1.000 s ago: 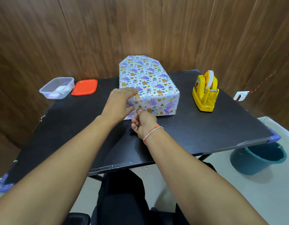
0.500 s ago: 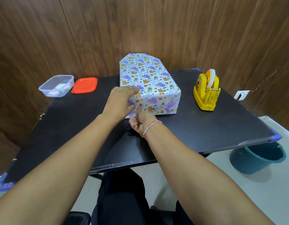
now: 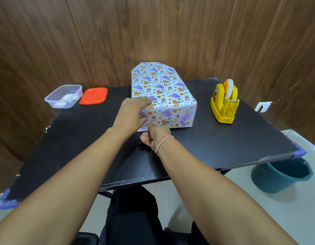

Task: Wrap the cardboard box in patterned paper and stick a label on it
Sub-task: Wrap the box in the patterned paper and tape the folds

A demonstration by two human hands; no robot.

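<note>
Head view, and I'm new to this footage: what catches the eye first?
The box wrapped in patterned paper stands mid-table, its far flap still sticking up. The left hand lies on its near left corner, and the right hand works at the near bottom edge. A yellow tape dispenser sits to the right.

No readable text, brand, number or sign anywhere. The wrapping paper (image 3: 163,96) carries only cartoon animals, rainbows and stars, no lettering. The yellow tape dispenser (image 3: 224,105) has a picture sticker on its side, too small to make out any words. The slips inside the clear container (image 3: 63,96) show pinkish print, illegible. The white wall socket (image 3: 263,106) has red marks that can't be read.
</note>
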